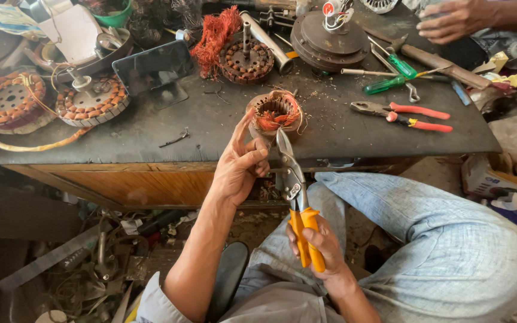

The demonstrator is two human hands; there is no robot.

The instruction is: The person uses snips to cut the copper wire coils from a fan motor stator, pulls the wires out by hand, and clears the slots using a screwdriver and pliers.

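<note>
— Your right hand (321, 248) is sitting nearest the lens, clenched around the yellow-orange handles of the long steel snips (294, 200). Where is the blade tip pointing?

— It is reaching up into the small round motor stator with reddish-copper windings (275, 113), which is resting at the front edge of the dark worn workbench (222, 128). Your left hand (240, 161) is rising beside it, fingers spread and half curled, grasping nothing; the thumb is reaching up toward the stator's rim, though contact is hard to tell.

— Is anything lying around you?

— Two flat round stators with orange coils (49, 101) are lying at the far left, and a black phone on a stand (154, 69) is standing just behind them. A tangle of loose red wire (213, 33) is hanging over another round core (246, 60). Red-handled pliers (402, 115) and green-handled screwdrivers (390, 75) are lying well to the right. Another person's hand (456, 18) is resting at the far right corner, cut off by the frame.

— What is hard to make out?

— Your denim-clad knee (438, 233) is blocking the floor on the right, and the clutter under the bench is too dim to name.
</note>
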